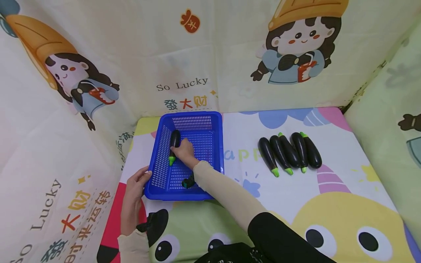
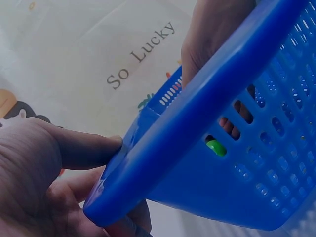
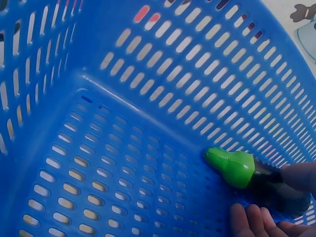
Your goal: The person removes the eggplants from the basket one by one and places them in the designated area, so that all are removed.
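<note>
A blue plastic basket with slotted walls stands on the left part of the table. My left hand grips its front left corner, thumb on top of the rim and fingers beneath. Inside, a dark eggplant with a green cap lies along the left wall, cap end toward me. Reaching into the basket, my right hand holds this eggplant near its middle. The right wrist view has the thumb on the dark body and the fingertips low along its side, close over the slotted floor.
Several more eggplants lie side by side on the right part of the table, their green caps pointing different ways. A printed cloth covers the table. Cloth walls with cartoon figures rise at the back and both sides.
</note>
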`<state>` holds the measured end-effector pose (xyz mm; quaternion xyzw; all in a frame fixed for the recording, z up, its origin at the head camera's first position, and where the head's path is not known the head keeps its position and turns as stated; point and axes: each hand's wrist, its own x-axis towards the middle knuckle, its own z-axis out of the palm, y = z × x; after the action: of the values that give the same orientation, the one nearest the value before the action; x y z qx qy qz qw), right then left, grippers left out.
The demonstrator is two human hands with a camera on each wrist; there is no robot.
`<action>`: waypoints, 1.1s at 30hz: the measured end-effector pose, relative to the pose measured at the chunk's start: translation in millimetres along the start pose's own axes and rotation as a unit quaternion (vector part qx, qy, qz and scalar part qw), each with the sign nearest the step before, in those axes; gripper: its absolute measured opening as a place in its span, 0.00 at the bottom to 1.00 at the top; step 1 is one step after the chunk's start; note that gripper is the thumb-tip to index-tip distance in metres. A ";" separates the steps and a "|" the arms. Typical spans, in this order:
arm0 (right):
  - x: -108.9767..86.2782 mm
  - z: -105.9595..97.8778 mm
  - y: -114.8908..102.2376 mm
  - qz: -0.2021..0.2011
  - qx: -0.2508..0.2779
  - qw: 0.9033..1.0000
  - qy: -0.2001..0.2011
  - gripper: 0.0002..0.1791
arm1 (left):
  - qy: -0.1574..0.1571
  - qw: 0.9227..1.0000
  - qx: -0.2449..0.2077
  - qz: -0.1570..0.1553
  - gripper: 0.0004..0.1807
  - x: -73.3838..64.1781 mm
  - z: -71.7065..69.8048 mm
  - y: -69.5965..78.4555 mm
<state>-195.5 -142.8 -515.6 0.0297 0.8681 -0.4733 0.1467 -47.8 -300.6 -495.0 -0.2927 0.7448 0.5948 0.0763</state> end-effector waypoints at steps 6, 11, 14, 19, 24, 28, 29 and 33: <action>0.6 2.0 -1.7 0.009 -0.003 1.000 0.008 0.24 | -0.001 1.000 0.000 0.003 0.30 -0.4 1.0 -0.1; 1.2 2.4 -1.8 0.008 0.004 1.000 0.011 0.23 | 0.000 1.000 0.001 0.002 0.30 -0.6 1.5 0.1; 2.0 2.6 -1.3 0.011 0.007 1.000 0.011 0.23 | 0.002 1.000 0.000 0.000 0.30 -0.2 1.9 -0.6; 2.9 2.0 -1.6 0.016 0.011 1.000 0.008 0.23 | 0.006 1.000 -0.003 0.004 0.29 0.3 2.4 -1.9; 3.0 0.2 -2.9 0.030 0.037 0.999 0.007 0.21 | 0.008 1.000 -0.004 0.002 0.29 -0.5 2.6 -1.8; 4.0 -2.1 -3.1 0.044 0.066 0.997 -0.005 0.19 | 0.009 1.000 -0.004 -0.002 0.29 -0.7 2.3 -1.4; 4.5 -3.2 -3.1 0.048 0.073 0.996 -0.009 0.19 | 0.009 1.000 -0.004 -0.002 0.29 -0.6 2.1 -1.3; 7.0 -9.7 -3.2 0.056 0.098 0.993 -0.022 0.23 | 0.008 1.000 0.000 0.001 0.30 -0.3 1.1 -1.0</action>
<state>-204.9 -137.2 -510.0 0.0822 0.8110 -0.5478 0.1882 -47.3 -299.7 -495.9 -0.2968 0.7457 0.5925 0.0694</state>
